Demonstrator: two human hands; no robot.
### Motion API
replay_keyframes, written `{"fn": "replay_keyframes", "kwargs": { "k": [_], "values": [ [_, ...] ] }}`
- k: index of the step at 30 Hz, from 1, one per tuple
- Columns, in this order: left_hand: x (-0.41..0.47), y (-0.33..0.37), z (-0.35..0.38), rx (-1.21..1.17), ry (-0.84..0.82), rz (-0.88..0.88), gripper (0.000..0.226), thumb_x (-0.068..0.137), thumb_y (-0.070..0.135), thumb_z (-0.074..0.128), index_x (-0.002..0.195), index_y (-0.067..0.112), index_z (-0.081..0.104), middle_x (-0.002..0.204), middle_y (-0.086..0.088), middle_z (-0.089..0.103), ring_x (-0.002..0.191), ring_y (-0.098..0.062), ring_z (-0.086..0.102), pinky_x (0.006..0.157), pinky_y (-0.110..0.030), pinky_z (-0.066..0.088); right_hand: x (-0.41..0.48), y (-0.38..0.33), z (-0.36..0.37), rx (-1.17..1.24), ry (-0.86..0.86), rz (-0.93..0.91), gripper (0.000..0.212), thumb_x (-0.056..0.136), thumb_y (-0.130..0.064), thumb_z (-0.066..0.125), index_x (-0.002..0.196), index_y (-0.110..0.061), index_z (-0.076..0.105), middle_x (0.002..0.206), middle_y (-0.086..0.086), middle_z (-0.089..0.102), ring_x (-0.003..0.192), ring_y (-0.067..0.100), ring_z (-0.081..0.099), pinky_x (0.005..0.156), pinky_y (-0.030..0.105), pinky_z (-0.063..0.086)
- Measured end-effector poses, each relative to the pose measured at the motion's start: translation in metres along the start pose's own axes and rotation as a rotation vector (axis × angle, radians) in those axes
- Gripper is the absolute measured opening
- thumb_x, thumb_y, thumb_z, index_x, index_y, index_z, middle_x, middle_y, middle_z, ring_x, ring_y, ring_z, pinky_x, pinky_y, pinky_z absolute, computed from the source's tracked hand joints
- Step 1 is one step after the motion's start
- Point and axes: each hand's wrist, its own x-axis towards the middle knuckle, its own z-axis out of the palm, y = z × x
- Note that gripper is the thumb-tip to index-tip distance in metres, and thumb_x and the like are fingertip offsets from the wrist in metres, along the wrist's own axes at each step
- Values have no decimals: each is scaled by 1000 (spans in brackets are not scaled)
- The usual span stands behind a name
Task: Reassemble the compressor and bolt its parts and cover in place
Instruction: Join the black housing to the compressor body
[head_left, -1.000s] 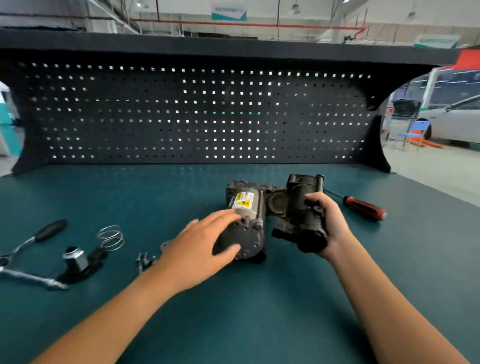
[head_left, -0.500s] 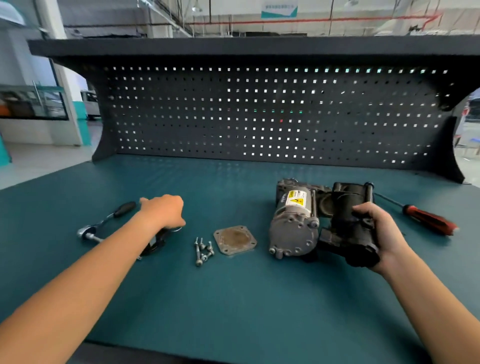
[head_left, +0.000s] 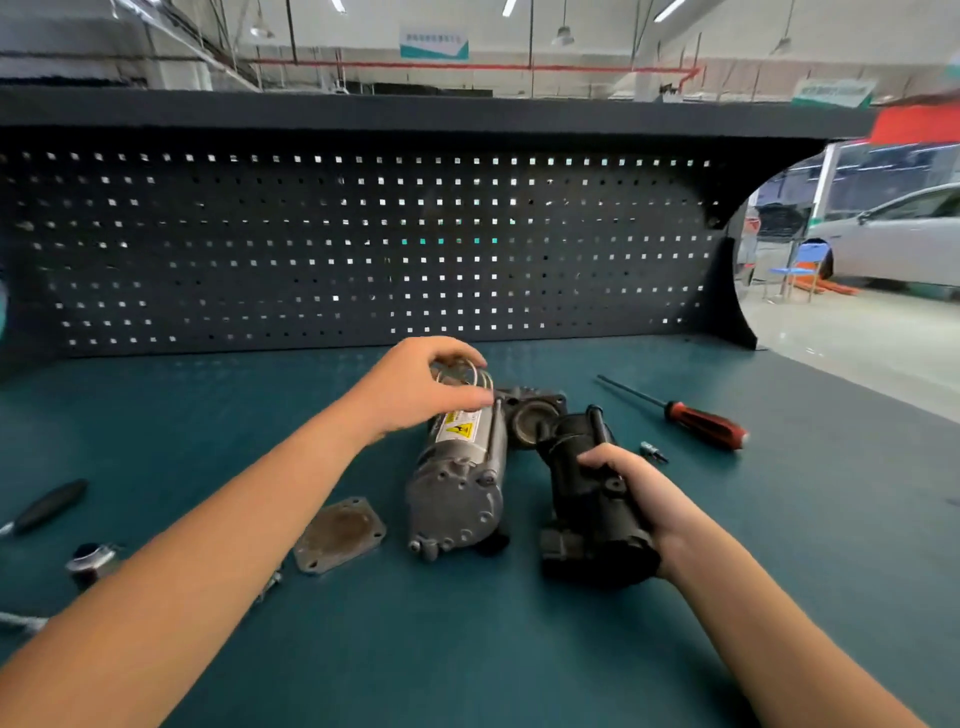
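Head view showed the compressor (head_left: 457, 499) lying on the teal bench (head_left: 467, 649), grey motor end toward the person. The right hand (head_left: 639, 493) gripped its black housing (head_left: 587, 499), fingers curled round it. The left hand (head_left: 415, 389) pinched a wire spring (head_left: 470, 376) just above the compressor's far end. A square cover plate (head_left: 340, 535) lay just left, and a red-handled screwdriver (head_left: 701, 423) lay well right.

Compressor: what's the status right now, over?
Left hand pinches the spring above the compressor. Right hand grips its black housing. Cover plate lies loose beside it, unbolted. Screwdriver apart, right.
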Motion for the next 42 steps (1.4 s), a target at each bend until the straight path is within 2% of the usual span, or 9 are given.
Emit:
{"fn": "replay_keyframes", "kwargs": {
  "k": [4, 7, 11, 14, 19, 24, 27, 33, 42],
  "values": [
    [37, 15, 42, -96, -154, -57, 26, 72, 13, 80, 96, 13, 70, 80, 6, 65, 70, 0, 61, 67, -13, 53, -1, 1, 2, 21, -19, 7, 28, 65, -22, 65, 87, -3, 64, 69, 15, 65, 56, 26, 62, 53, 32, 54],
    [52, 14, 65, -26, -174, -92, 18, 73, 30, 79, 81, 16, 71, 68, 10, 66, 63, -1, 60, 58, -17, 52, 0, 2, 1, 51, -8, -1, 22, 77, -23, 61, 87, -4, 63, 65, 13, 65, 51, 24, 62, 47, 28, 52],
    [67, 10, 79, 156, -123, -119, 38, 72, 52, 73, 87, 18, 67, 86, 5, 66, 79, -9, 61, 67, -24, 47, 0, 2, 2, 48, -30, 4, 24, 77, -25, 60, 89, -4, 64, 67, 13, 66, 51, 24, 62, 50, 27, 53],
    [74, 11, 81, 144, -160, -112, 28, 73, 42, 77, 81, 19, 63, 79, 4, 63, 68, -10, 56, 50, -19, 41, 0, 3, 1, 12, -65, 26, 24, 76, -26, 60, 84, -5, 67, 69, 13, 67, 53, 24, 62, 56, 28, 53],
    [79, 8, 72, 261, -218, -93, 14, 80, 21, 72, 79, 14, 59, 73, -2, 63, 52, -13, 57, 45, -16, 44, -2, 5, 4, 4, -75, 49, 22, 76, -26, 61, 83, -5, 66, 67, 12, 66, 50, 24, 62, 52, 27, 54],
    [76, 4, 77, 670, -204, 84, 9, 82, 19, 67, 79, 12, 61, 87, -5, 63, 80, -18, 56, 64, -23, 38, -4, 6, 8, 80, -86, 55, 22, 75, -25, 61, 84, -5, 66, 67, 13, 66, 49, 25, 62, 50, 30, 55],
    [76, 3, 83, 796, -233, 130, 12, 82, 16, 64, 75, 11, 55, 87, -12, 61, 78, -21, 49, 66, -26, 34, -4, 6, 9, 101, -94, 44, 23, 75, -26, 60, 84, -6, 66, 69, 13, 67, 53, 25, 63, 53, 30, 55],
    [77, 4, 78, 798, -319, 124, 8, 83, 15, 63, 82, 8, 66, 85, -10, 64, 76, -19, 51, 64, -27, 38, -3, 6, 9, 98, -65, 35, 22, 77, -26, 61, 86, -6, 65, 69, 12, 66, 54, 24, 63, 55, 29, 56],
    [81, 15, 64, 748, -486, 30, 24, 83, 17, 54, 98, 9, 72, 97, -9, 71, 78, -19, 58, 74, -34, 50, -2, 2, 9, 108, -49, 38, 22, 79, -26, 61, 86, -5, 65, 67, 12, 65, 52, 24, 62, 51, 28, 54]
  ]
}}
